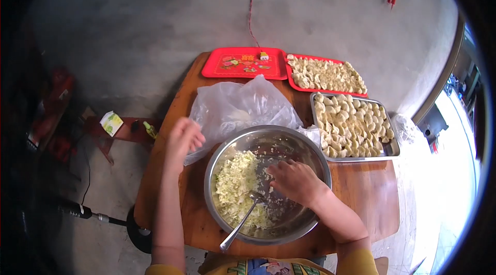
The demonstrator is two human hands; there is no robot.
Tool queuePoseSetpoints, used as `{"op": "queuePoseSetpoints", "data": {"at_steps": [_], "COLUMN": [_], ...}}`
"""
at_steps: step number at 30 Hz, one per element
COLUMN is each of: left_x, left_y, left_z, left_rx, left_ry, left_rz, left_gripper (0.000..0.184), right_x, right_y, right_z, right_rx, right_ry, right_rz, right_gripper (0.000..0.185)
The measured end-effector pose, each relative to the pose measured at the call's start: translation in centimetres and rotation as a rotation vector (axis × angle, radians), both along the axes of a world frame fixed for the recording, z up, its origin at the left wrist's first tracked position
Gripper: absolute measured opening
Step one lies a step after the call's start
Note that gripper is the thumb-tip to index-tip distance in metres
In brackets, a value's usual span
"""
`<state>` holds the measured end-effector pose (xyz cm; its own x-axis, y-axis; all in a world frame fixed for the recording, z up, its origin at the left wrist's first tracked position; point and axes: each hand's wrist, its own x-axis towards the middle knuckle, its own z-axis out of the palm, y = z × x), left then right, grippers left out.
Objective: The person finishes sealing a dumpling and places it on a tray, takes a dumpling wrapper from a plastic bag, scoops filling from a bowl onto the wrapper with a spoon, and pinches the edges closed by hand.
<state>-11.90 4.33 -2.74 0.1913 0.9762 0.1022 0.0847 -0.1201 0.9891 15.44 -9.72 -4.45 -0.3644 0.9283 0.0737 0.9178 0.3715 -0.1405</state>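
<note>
A large steel bowl (320,171) stands near the table's front edge, with pale green chopped filling (235,184) heaped in its left part. A metal spoon (240,227) rests in the filling, its handle over the front rim. Inside the bowl, over its bare right part, my right hand (295,181) has its fingers bent down; what lies under the fingertips is hidden. My left hand (184,138) is raised left of the bowl, fingers curled loosely and apart, with nothing seen in it. Just behind the bowl lies a clear plastic bag (243,103).
Behind the bag is a red tray (209,68) with a small object on a cord. Dumplings fill a second red tray (295,84) and a steel tray (361,159) at the right. A low red bench (126,131) stands left of the wooden table (361,187).
</note>
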Motion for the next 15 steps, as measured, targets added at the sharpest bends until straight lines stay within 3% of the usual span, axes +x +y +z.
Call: {"op": "queuePoseSetpoints", "data": {"at_steps": [3, 5, 8, 11, 12, 15], "left_x": [-1.7, -1.3, -0.1, 0.6, 0.6, 0.7], "left_y": [0.1, -0.4, -0.8, -1.3, -1.2, 0.4], "left_z": [-4.7, -5.4, -6.0, -5.3, -5.7, -8.1], "left_rx": [-0.168, -0.169, -0.079, 0.199, 0.198, 0.253], "left_ry": [0.367, 0.422, 0.410, 0.591, 0.591, 0.244], "left_rz": [-0.182, -0.214, -0.284, -0.240, -0.240, -0.278], "left_gripper": [0.024, 0.028, 0.028, 0.032, 0.032, 0.047], "right_x": [-0.1, -0.2, 0.0, 0.2, 0.2, 0.1], "right_y": [0.1, 0.0, -0.3, -0.2, -0.2, -0.2], "right_z": [-0.3, 0.2, -0.2, -0.3, -0.2, 0.0], "right_rx": [0.016, -0.095, -0.010, 0.029, 0.027, 0.002], "right_ry": [0.036, 0.009, 0.043, 0.097, 0.097, 0.065], "right_rz": [0.028, 0.008, 0.051, 0.066, 0.066, 0.051], "right_gripper": [0.031, 0.033, 0.032, 0.033, 0.033, 0.034]}}
